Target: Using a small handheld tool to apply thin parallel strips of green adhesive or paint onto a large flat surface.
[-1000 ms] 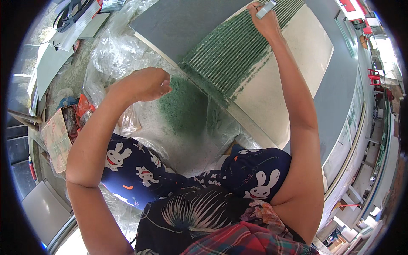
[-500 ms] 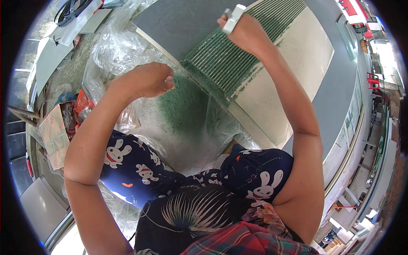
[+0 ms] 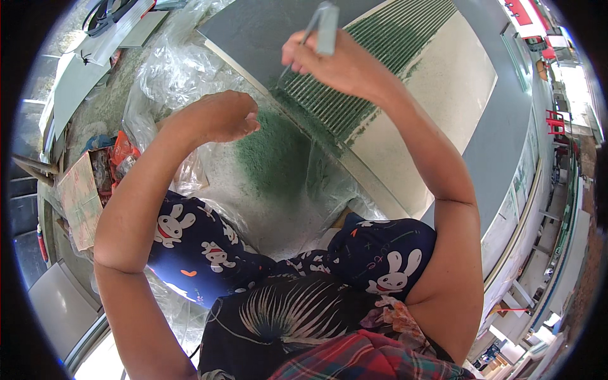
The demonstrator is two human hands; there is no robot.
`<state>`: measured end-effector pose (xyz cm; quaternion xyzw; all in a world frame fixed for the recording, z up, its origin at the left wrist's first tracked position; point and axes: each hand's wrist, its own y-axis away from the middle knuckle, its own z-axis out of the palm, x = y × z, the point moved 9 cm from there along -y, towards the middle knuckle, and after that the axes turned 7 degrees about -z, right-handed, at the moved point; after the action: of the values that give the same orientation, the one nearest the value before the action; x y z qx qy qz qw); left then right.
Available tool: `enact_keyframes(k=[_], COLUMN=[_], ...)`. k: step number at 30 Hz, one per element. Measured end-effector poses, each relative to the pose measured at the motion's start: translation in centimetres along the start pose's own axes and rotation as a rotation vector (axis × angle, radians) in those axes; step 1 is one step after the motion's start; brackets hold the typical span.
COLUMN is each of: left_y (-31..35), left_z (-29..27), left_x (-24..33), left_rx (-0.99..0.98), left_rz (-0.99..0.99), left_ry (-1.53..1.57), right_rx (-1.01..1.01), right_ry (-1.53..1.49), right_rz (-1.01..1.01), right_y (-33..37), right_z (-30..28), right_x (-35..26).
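A large grey panel (image 3: 244,38) lies with its left corner near the clear plastic sheeting (image 3: 171,79) that spreads over the floor. On the panel, a cream area (image 3: 443,95) takes up the right part of the near edge. Between it and the left corner, a strip of parallel ribs (image 3: 354,88) begins at the near edge and slants toward the far side, dusted with green granules. More green granules (image 3: 272,155) lie in a patch below the near edge. A cardboard box (image 3: 82,202) stands left of the plastic.

The left hand (image 3: 225,117) hangs off the panel, short of its near edge, fingers curled; whether they enclose anything I cannot tell. The right hand (image 3: 335,63), above the ribs and toward the left corner, has its fingers closed around a pale, flat-sided tool (image 3: 327,30). A thin shaft slants down from the grip toward the ribs' near end; contact there is unclear.
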<state>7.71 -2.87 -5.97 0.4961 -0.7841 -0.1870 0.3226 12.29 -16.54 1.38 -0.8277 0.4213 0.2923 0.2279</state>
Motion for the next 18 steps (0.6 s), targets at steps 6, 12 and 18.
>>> enact_keyframes(k=[6, 12, 18], left_y=[0.0, -0.1, -0.1], left_z=[0.2, 0.1, 0.1], left_x=[-0.1, 0.4, 0.5], left_rx=[-0.002, -0.023, -0.018], left_rz=[0.012, 0.015, 0.005], left_ry=[0.010, -0.034, 0.006], right_rx=[0.321, 0.359, 0.285], right_ry=[-0.021, 0.185, 0.330], right_rz=[0.100, 0.247, 0.294], right_y=[0.6, 2.3, 2.1], right_z=[-7.5, -9.7, -8.7], right_x=[3.7, 8.1, 10.4])
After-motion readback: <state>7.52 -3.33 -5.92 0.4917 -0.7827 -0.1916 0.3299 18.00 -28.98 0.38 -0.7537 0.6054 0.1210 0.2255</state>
